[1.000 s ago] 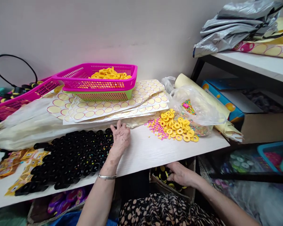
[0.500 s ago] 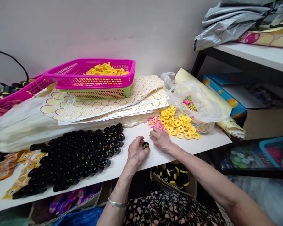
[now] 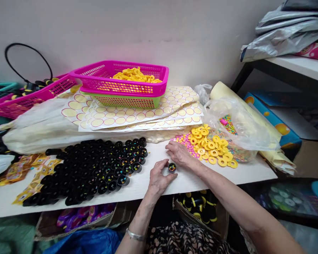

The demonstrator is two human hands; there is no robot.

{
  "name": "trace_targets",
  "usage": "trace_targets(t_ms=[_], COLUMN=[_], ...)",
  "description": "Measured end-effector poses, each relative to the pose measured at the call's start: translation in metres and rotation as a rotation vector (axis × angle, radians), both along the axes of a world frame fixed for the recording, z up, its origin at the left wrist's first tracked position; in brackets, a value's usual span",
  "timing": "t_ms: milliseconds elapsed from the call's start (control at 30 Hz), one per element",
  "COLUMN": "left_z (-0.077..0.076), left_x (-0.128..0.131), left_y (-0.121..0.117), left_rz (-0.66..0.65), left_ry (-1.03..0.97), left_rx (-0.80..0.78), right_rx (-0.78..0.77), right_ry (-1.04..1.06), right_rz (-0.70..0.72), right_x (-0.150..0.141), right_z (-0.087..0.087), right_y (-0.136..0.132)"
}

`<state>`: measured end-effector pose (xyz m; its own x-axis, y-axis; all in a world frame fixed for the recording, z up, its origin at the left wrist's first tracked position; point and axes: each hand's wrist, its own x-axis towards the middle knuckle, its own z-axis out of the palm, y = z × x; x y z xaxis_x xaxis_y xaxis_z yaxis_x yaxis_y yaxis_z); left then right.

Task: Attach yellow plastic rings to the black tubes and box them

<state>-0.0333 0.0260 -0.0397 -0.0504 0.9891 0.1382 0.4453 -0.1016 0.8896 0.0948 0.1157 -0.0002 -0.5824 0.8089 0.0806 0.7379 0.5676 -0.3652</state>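
- One black cup (image 3: 172,167) of coloured beads, upright on the table (image 3: 137,185)
- Left hand (image 3: 158,179) around it, cannot tell if pinching
- Right hand (image 3: 180,154) beside pink beads (image 3: 186,141), grip unclear

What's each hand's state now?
Left hand: curved around a small, round, black cup of multicoloured beads; grip unclear.
Right hand: curled; can't tell if holding anything.

Soft even light, pink tint on wall (image 3: 137,42), dim lower right, perhaps blurred
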Motion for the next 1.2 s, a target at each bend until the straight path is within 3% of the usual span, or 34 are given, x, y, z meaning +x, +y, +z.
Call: trace_targets(t_ms=[200,433,533,833,1067,1200], left_z=[0.01,0.015,0.014,0.012,0.008,0.006], left_x=[0.002,0.0,-0.001,0.0,0.0,0.0], left_y=[0.001,0.002,0.003,0.005,0.003,0.003], left_rz=[-0.102,-0.142,-0.133,-0.129,-0.131,-0.117], left_ry=[0.155,0.127,0.138,0.193,0.184,0.151], left_rx=[0.085,0.079,0.063,0.042,0.043,0.052], right_rx=[-0.07,-0.093,-0.107,-0.1,-0.08,-0.066], right_ry=[-0.017,-0.087,-0.11,-0.111,-0.026,-0.014], right_rz=[0.275,0.243,0.222,0.14,0.081,0.046], right_x=[-0.049,-0.081,-0.067,0.018,0.016,0.013], right_z=[0.008,0.001,-0.002,-0.004,-0.013,-0.009], right_y=[0.026,0.035,0.035,0.008,0.004,0.002])
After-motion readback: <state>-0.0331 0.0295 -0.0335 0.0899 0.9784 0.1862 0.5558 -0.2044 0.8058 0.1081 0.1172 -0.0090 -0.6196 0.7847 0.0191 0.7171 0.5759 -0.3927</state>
